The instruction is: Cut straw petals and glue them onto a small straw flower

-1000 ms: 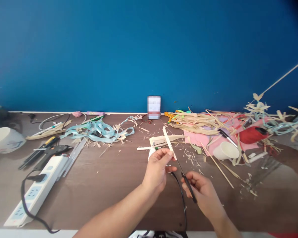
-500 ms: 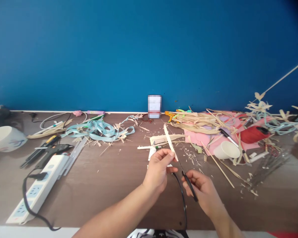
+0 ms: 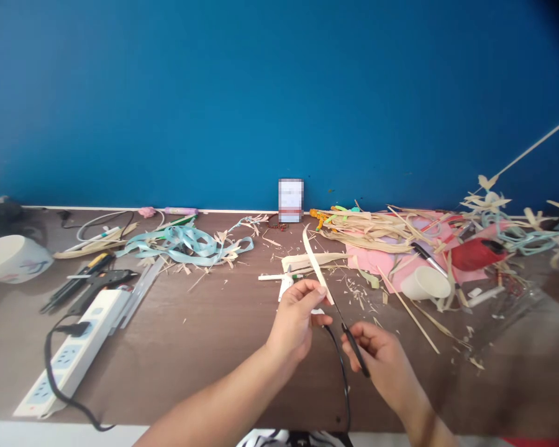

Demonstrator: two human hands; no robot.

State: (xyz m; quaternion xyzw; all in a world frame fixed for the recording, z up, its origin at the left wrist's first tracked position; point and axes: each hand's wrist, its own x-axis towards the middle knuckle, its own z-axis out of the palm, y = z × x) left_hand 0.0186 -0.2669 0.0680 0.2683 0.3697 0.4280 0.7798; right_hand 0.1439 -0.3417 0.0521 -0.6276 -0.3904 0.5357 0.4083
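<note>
My left hand [image 3: 297,320] pinches the lower end of a pale leaf strip [image 3: 313,259] that stands up and leans back to the left above the brown table [image 3: 205,335]. My right hand [image 3: 382,357] is closed on the black handles of a pair of scissors [image 3: 349,335], whose thin blades point up and left to the strip just beside my left fingers. A black cable [image 3: 342,372] runs from between my hands toward the table's near edge.
Cut leaf strips and scraps [image 3: 377,230] pile at the back right with a white cup [image 3: 423,282] and a red object [image 3: 475,254]. Light blue ribbon [image 3: 186,242], a glue gun [image 3: 97,282], a white power strip [image 3: 79,347] and a white bowl [image 3: 9,257] lie left.
The strip's top has tipped slightly further left. Both hands stay almost where they were, with the scissors still at the strip.
</note>
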